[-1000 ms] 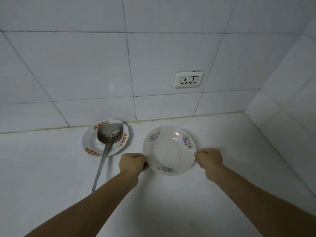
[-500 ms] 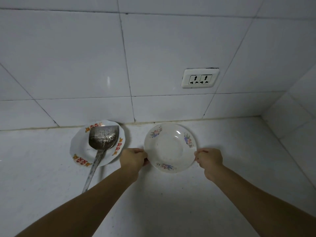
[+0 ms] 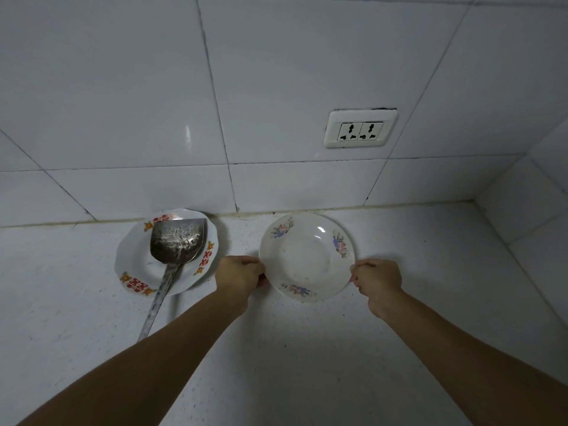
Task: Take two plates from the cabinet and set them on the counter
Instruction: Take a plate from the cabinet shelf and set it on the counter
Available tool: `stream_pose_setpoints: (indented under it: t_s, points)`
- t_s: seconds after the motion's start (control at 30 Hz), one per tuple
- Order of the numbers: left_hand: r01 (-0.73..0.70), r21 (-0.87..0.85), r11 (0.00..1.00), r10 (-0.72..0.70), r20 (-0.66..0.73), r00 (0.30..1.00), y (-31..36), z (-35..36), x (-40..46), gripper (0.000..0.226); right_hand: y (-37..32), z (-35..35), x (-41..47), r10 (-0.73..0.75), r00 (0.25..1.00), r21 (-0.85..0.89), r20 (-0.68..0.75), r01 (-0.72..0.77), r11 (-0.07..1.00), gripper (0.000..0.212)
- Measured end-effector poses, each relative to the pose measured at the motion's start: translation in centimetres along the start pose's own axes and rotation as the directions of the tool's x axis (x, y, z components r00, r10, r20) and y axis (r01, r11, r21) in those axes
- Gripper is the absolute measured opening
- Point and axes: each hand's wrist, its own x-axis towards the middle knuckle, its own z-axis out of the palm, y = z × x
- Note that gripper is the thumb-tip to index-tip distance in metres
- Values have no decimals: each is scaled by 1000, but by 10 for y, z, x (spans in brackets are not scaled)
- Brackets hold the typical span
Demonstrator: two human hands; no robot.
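A white plate with small floral prints (image 3: pixel 307 256) sits low over the white counter (image 3: pixel 307 348), near the back wall. My left hand (image 3: pixel 238 276) grips its left rim and my right hand (image 3: pixel 376 279) grips its right rim. I cannot tell whether a second plate lies stacked under it. No cabinet is in view.
To the left stands another white plate with red and orange marks (image 3: pixel 135 265), holding a metal spatula (image 3: pixel 176 244) whose handle runs toward me. A double wall socket (image 3: pixel 360 129) is on the tiled wall. A tiled side wall closes the right corner.
The plate and both hands have moved a little farther toward the back wall, and my view has tilted up and right. Both grips are unchanged.
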Motion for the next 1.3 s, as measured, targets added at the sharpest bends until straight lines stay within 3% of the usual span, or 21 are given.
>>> stream_pose_setpoints:
  t_s: [0.4, 0.8, 0.97, 1.17, 1.3]
  points:
    - [26, -83, 996, -30, -49, 998, -8, 4, -7, 24, -15, 1, 9, 6, 999, -86, 41, -2, 996, 21]
    - [0, -57, 998, -2, -38, 999, -12, 4, -9, 22, -12, -3, 9, 5, 997, -96, 82, 3, 995, 8]
    - [-101, 56, 993, 103, -37, 994, -7, -3, -18, 6, -15, -13, 2, 9, 994, -106, 111, 3, 994, 10]
    - [-307, 307, 901, 316, 21, 949, 20, -22, -43, 38, -36, -34, -20, -136, 977, -172, 163, 164, 971, 8]
    - [-456, 508, 730, 439, 163, 884, 45, -35, -68, 50, -57, -44, -50, -264, 931, -256, 253, 327, 910, 26]
